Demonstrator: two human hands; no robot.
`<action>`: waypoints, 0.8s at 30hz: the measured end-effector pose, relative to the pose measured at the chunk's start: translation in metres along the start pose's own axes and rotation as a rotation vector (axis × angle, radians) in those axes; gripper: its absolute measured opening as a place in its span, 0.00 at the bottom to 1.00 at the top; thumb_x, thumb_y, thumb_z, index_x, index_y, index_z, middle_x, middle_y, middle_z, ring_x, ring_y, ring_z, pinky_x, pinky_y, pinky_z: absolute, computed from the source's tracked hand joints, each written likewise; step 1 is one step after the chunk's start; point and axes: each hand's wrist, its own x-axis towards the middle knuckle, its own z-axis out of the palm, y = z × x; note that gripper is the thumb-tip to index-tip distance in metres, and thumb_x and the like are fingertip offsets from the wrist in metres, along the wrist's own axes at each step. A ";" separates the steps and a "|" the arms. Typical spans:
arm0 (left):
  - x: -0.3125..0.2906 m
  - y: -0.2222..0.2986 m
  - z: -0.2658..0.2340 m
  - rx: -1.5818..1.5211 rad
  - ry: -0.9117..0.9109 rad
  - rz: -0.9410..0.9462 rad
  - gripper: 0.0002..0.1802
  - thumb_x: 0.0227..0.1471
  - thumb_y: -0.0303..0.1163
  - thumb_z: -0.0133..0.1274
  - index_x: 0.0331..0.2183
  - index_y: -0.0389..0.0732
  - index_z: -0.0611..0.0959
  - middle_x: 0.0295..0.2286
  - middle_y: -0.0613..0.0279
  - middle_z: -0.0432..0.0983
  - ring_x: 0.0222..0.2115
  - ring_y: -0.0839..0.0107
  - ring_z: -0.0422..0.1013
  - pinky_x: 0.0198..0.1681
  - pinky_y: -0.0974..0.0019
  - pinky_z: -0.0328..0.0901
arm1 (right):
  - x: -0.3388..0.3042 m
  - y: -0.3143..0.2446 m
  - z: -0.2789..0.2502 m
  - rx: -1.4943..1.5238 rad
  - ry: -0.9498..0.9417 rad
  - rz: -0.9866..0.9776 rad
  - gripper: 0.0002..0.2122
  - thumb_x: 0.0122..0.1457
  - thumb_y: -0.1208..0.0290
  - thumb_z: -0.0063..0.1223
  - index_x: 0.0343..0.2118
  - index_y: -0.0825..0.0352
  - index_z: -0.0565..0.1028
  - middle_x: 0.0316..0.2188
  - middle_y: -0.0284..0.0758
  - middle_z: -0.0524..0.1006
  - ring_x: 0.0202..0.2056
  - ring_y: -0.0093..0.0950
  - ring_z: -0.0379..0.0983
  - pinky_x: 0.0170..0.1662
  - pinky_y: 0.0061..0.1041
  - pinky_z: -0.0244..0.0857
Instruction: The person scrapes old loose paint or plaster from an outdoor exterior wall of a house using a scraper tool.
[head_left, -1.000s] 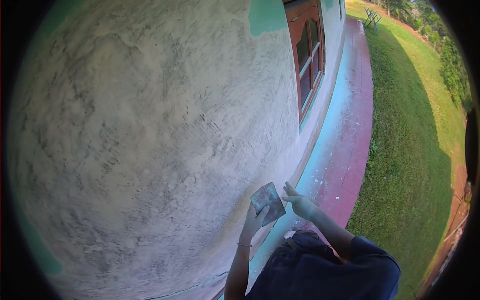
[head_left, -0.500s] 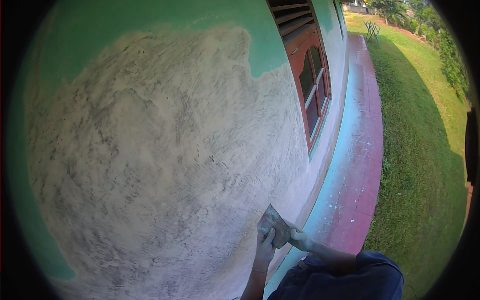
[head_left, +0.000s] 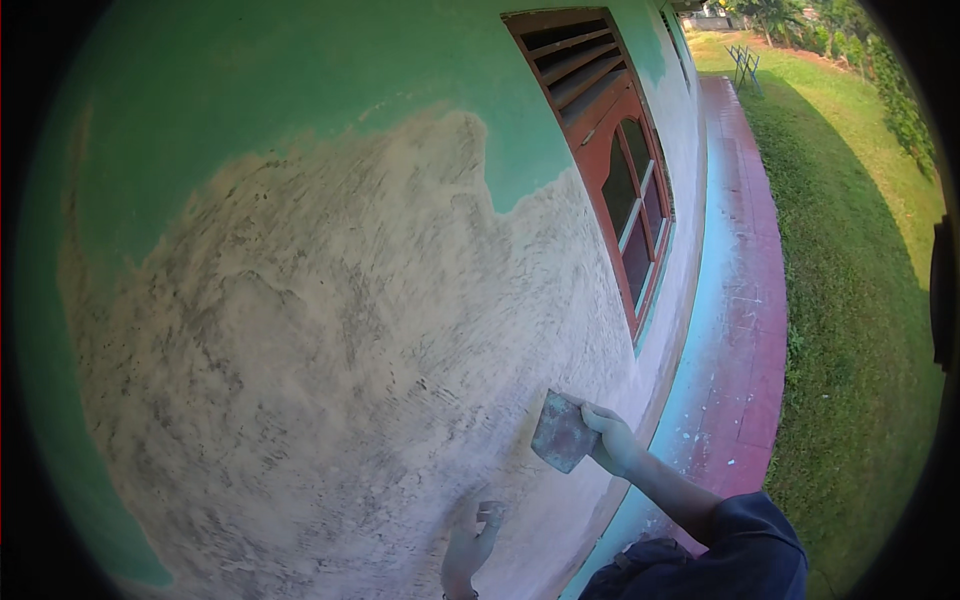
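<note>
My right hand (head_left: 608, 438) grips a worn, roughly square piece of sandpaper (head_left: 563, 432) by its upper right edge. The sheet is dark brown with pale dust and is held just in front of the wall; whether it touches cannot be told. Lower left of it, my left hand (head_left: 474, 540) is close to the wall, its fingers loosely bent and apart, with nothing visible in them. The wall (head_left: 330, 330) carries a large whitish-grey, scratched patch with uneven edges, surrounded by green paint (head_left: 250, 80).
A red-brown window (head_left: 632, 190) with slatted vents above is set in the wall to the right. Along the wall's foot runs a red and pale blue walkway (head_left: 735, 330) with white flecks. Grass (head_left: 850, 350) lies beyond, with a blue folding rack (head_left: 743, 66) far off.
My left hand has let go of the sandpaper and moved down and left. My right hand has raised the sheet with its flat face showing. The view has shifted slightly.
</note>
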 end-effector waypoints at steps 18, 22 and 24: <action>0.005 0.006 -0.062 0.672 0.976 0.622 0.17 0.56 0.40 0.48 0.41 0.39 0.79 0.35 0.51 0.74 0.36 0.49 0.69 0.41 0.48 0.64 | 0.142 -0.021 0.025 -1.123 0.794 -0.931 0.24 0.58 0.66 0.54 0.58 0.67 0.65 0.55 0.43 0.63 0.58 0.41 0.56 0.62 0.38 0.45; 0.011 0.002 -0.060 0.762 0.981 0.648 0.20 0.57 0.43 0.48 0.45 0.41 0.79 0.40 0.48 0.74 0.39 0.46 0.69 0.43 0.44 0.63 | 0.169 -0.049 -0.011 -1.003 0.833 -0.791 0.24 0.60 0.62 0.51 0.57 0.67 0.66 0.56 0.42 0.64 0.57 0.42 0.57 0.61 0.39 0.45; 0.018 0.027 -0.059 0.835 1.056 0.729 0.10 0.55 0.33 0.50 0.32 0.39 0.82 0.31 0.57 0.76 0.31 0.61 0.69 0.38 0.56 0.64 | 0.190 -0.083 -0.039 -0.912 0.833 -0.776 0.23 0.63 0.60 0.46 0.58 0.66 0.66 0.58 0.41 0.64 0.60 0.42 0.55 0.63 0.38 0.42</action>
